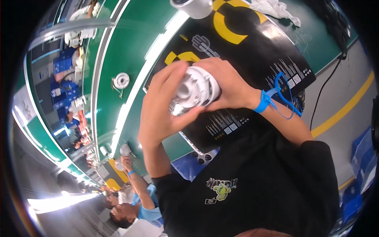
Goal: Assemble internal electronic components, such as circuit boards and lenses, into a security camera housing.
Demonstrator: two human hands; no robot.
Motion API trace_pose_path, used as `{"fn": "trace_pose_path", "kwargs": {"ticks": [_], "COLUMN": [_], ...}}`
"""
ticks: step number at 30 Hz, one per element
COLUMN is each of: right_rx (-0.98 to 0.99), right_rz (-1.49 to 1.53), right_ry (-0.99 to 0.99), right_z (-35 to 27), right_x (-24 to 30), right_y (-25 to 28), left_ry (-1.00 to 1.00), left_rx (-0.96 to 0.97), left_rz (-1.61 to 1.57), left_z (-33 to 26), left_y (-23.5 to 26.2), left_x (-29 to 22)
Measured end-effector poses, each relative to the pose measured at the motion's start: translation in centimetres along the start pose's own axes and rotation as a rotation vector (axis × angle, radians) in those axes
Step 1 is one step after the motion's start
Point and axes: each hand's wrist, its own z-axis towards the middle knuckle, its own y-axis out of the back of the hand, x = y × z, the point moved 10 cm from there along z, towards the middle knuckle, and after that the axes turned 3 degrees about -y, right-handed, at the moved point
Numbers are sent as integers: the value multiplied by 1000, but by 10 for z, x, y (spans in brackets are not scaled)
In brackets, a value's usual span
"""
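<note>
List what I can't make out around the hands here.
In the head view:
White round part: its underside is hidden by the part itself, and some of its sides by the left hand and right hand.
White cylinder: cut off by the top edge.
White thing at a co-worker's hand: too small to identify.

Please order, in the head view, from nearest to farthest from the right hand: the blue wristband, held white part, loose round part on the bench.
1. Held white part: touching the right hand, at its left.
2. Blue wristband: around the right wrist.
3. Loose round part: far left, on the green bench.
</note>
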Motion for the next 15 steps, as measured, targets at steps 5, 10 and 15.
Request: {"fn": "trace_pose_path", "kwargs": {"ticks": [5,10,15], "right_rx": [-86,-192,-243], "right_rz": [-80,-112,-148], "right_ry": [-8,-15,18], "right_z": [-5,-15,-19], "right_x": [5,-1,4], "right_y": [9,14,15], "left_ry": [44,275,283], "left_rx": [-182,-272,-366], "left_rz": [-91,144,78], "left_z": [-25,-38,-52], "left_y": [-4,-14,-12], "left_x": [6,5,3]}}
